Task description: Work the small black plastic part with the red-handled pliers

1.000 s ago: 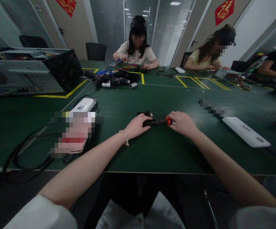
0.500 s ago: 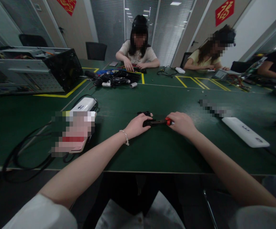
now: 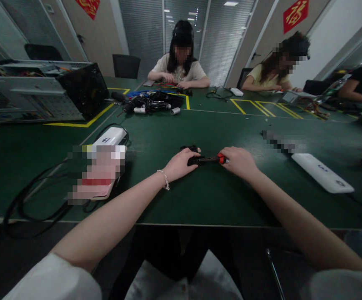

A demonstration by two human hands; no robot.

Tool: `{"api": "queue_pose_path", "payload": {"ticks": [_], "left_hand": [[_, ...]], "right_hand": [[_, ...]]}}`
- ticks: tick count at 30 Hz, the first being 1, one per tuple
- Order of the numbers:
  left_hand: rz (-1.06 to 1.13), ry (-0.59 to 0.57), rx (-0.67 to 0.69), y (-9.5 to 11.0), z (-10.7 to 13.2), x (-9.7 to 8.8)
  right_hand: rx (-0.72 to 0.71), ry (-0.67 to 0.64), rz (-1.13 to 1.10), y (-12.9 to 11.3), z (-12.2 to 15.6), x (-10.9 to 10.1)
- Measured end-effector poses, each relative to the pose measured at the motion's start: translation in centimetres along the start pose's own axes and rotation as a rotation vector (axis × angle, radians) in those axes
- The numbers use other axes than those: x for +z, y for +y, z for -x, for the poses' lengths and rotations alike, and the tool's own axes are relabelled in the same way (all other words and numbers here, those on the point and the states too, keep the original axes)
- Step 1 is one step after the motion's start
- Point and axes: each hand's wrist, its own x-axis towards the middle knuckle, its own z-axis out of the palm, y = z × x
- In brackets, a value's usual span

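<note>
My left hand (image 3: 179, 164) is closed around a small black part (image 3: 193, 159) resting on the green table (image 3: 205, 191). My right hand (image 3: 238, 161) is closed around the red handle of a screwdriver (image 3: 220, 158). Its thin shaft runs leftward into the black part. A second small black piece (image 3: 189, 148) lies just behind my left hand's fingers. Both forearms rest over the table's near edge.
A white power strip (image 3: 323, 173) lies at the right. A white device (image 3: 109, 136) with black cables (image 3: 27, 200) sits at the left, with an open computer case (image 3: 43, 89) beyond it. A pile of black tools (image 3: 151, 104) lies mid-table. Three people work at the far side.
My hands have stayed in place on the black part and screwdriver. The person opposite has shifted their hands on the table.
</note>
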Motion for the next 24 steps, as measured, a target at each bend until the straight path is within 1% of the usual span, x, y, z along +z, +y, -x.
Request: {"api": "queue_pose_path", "payload": {"ticks": [6, 17, 24], "left_hand": [[0.000, -0.011, -0.007, 0.00, -0.05, -0.04], [0.009, -0.008, -0.004, -0.19, 0.00, 0.03], [0.006, -0.008, 0.012, -0.44, -0.14, 0.23]], "right_hand": [[0.005, -0.009, 0.003, -0.21, 0.02, -0.20], [-0.048, 0.008, 0.011, -0.09, 0.28, -0.60], [-0.013, -0.046, -0.015, -0.27, 0.16, -0.56]]}}
